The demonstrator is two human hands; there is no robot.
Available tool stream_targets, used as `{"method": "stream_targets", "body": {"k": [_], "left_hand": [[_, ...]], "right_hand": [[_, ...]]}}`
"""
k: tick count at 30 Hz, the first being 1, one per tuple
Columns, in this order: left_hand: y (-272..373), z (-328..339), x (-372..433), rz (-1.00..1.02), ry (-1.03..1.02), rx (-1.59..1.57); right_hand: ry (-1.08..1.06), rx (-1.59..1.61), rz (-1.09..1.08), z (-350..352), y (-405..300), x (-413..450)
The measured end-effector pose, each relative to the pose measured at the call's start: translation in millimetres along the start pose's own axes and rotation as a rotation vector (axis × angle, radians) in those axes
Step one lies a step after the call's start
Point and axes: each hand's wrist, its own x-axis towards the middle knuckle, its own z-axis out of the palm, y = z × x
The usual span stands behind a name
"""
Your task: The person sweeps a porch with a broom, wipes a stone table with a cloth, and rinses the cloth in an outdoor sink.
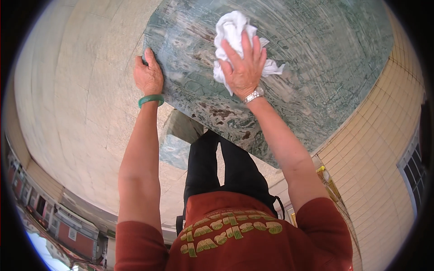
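A green, pink-veined stone tabletop, apparently marble, spreads before me. On it lies a crumpled white cloth. My right hand, with a silver watch at the wrist, presses down on the cloth with the fingers spread, holding it against the stone. The cloth's part under my palm is hidden. My left hand, with a green bangle at the wrist, holds the tabletop's left edge. Its thumb lies along the rim, and most of its other fingers are hidden.
Pale stone paving stretches to the left. A stone block stands below the tabletop by my legs. Beyond the right edge is a tan tiled wall with a barred window. Buildings appear at lower left.
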Motion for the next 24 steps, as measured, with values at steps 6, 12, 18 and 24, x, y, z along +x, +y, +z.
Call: {"method": "stream_targets", "body": {"k": [6, 12, 18, 24], "left_hand": [[-1, 5, 5, 0.069, 0.034, 0.011], [4, 3, 4, 0.029, -0.006, 0.060], [-1, 3, 5, 0.035, -0.058, -0.008], [-9, 2, 5, 0.063, -0.174, -0.223]], "right_hand": [[-0.320, 0.196, -0.426, -8, -26, -46], [0.216, -0.201, 0.237, -28, 138, 105], [0.223, -0.247, 0.363, 16, 59, 175], [-0.047, 0.048, 0.073, 66, -113, 90]]}}
